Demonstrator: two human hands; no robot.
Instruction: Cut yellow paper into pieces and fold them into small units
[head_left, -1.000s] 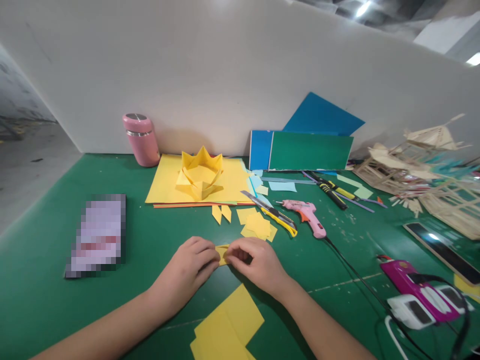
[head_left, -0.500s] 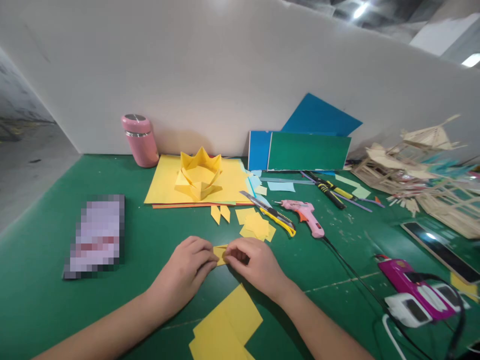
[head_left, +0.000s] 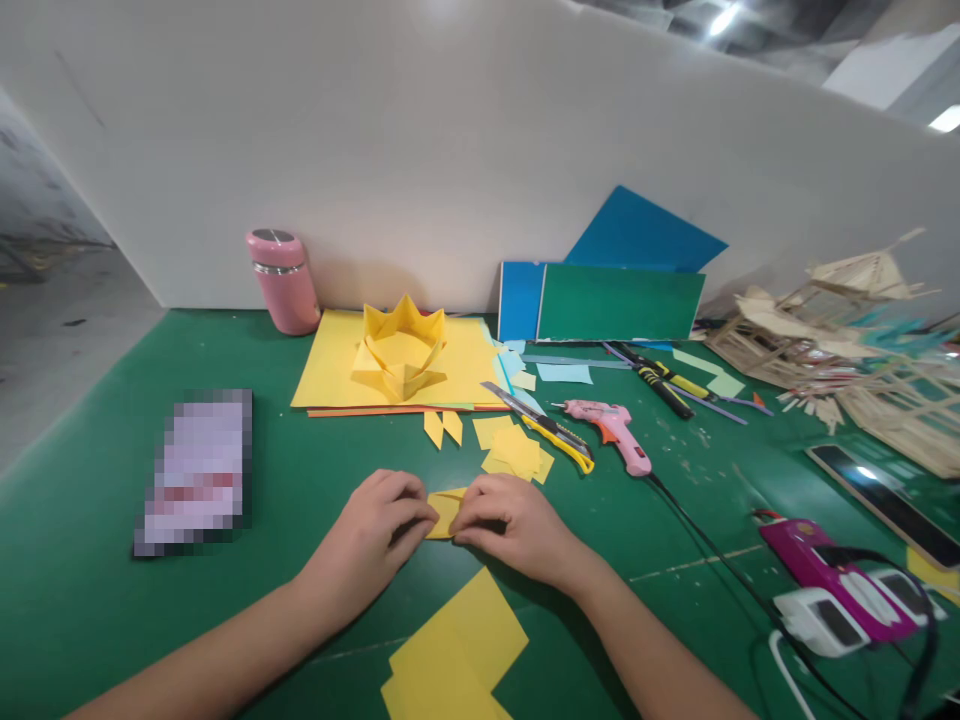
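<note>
A small folded piece of yellow paper point(head_left: 444, 512) lies on the green table mat point(head_left: 97, 600) in front of me. My left hand point(head_left: 375, 535) pinches its left side with curled fingers. My right hand point(head_left: 510, 525) pinches its right side the same way. Most of the piece is hidden under my fingertips. Larger yellow sheets point(head_left: 457, 650) lie just below my hands, near the table's front edge. A finished yellow folded paper crown shape point(head_left: 401, 350) sits on a stack of yellow sheets point(head_left: 330, 375) further back.
Small yellow paper squares point(head_left: 514, 448) and a yellow utility knife point(head_left: 544, 428) lie beyond my hands. A pink glue gun point(head_left: 615, 430), a purple glue gun point(head_left: 825, 575), a pink flask point(head_left: 281, 280), blue and green card point(head_left: 615, 300), wooden stick models point(head_left: 847, 340) and a phone point(head_left: 885, 500) surround them.
More of the yellow piece shows between my fingers now, and my right hand's fingers have shifted slightly along it. Both hands stay in the same spot.
</note>
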